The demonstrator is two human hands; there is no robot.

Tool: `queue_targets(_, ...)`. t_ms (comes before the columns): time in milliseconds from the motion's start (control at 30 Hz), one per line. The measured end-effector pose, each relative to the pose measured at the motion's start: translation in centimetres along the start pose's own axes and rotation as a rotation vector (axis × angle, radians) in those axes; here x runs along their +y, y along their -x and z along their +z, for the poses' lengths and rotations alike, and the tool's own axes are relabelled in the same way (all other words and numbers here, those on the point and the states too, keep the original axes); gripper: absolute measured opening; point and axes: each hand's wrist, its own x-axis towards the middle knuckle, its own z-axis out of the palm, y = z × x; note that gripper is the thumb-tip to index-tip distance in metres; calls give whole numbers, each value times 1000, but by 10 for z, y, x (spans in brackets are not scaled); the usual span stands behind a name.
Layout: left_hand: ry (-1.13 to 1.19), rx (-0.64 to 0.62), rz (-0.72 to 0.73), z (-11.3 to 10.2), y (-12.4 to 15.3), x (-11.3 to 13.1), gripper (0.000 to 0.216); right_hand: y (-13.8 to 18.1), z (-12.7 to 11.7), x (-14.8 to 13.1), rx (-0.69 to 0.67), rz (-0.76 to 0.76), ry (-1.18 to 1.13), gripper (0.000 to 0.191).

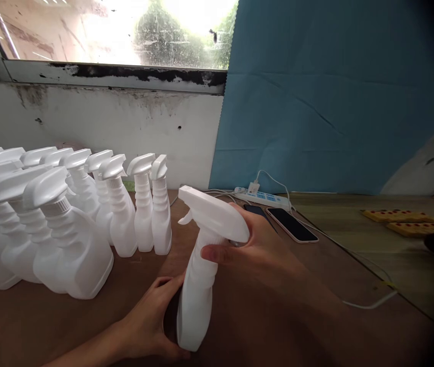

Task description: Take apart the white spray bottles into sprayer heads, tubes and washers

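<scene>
A white spray bottle (197, 295) with a trigger head stands slightly tilted at the middle front. My right hand (255, 250) is wrapped round its neck just under the spray head, thumb across the front. Lower down, my left hand (151, 316) curves round the bottle's left side near the base, fingers and thumb spread to either side of it. To the left, several matching white spray bottles (75, 250) stand upright in close rows, and a slim one (161, 214) stands at their right end.
A phone (292, 224) lies behind my right hand, with a darker phone (258, 211) partly hidden beside it. A power strip (264, 197) with white cables sits by the blue sheet (316, 102). Yellow pieces (404, 216) lie at the right. The brown tabletop (132, 278) is under the bottles.
</scene>
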Motion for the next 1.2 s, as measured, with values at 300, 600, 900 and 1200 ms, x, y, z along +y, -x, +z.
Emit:
queue_targets(300,-15,-23,-5,0,-1,0,63,0,3,0,-169,-86,-232,32)
queue_targets(600,-72,-5,57,6,1,-10,93,9,7,-6,-171,-82,-256,47)
queue_targets(900,-131,-50,32,4,1,-6,91,6,-4,-9,-112,-155,-278,36)
queue_targets(1200,-220,-70,97,5,2,-8,111,14,-24,-14,264,-568,-306,22)
